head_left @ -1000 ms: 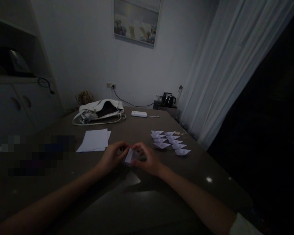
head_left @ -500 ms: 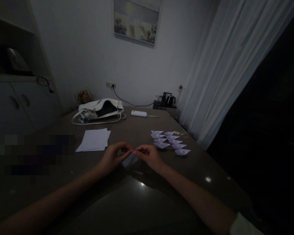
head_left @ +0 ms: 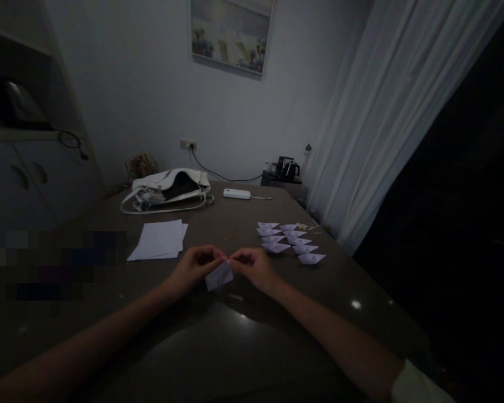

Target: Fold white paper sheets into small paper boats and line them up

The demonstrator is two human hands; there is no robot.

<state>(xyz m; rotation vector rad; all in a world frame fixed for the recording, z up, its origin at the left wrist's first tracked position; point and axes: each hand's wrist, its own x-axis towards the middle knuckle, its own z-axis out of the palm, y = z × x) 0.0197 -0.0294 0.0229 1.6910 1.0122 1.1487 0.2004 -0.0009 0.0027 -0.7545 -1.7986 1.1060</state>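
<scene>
A small folded piece of white paper (head_left: 219,276) is pinched along its upper edge, slightly above the dark table. My left hand (head_left: 196,267) grips it from the left between thumb and fingers. From the right, my right hand (head_left: 255,267) pinches its upper right corner, and the fingertips of both hands almost meet. Several folded white paper boats (head_left: 276,247) stand in two rows to the right of my right hand. Beyond my left hand lies a stack of white paper sheets (head_left: 157,239).
A white handbag (head_left: 172,187) sits open at the table's far left. Near the far edge lies a white device with a short strap (head_left: 237,194). Small pale scraps (head_left: 306,226) are beside the boats. A black kettle (head_left: 291,170) stands on a cabinet behind the table.
The folded paper has turned between my fingers, and its flat face now shows more broadly toward me. Both hands keep nearly the same place; the view has shifted slightly.
</scene>
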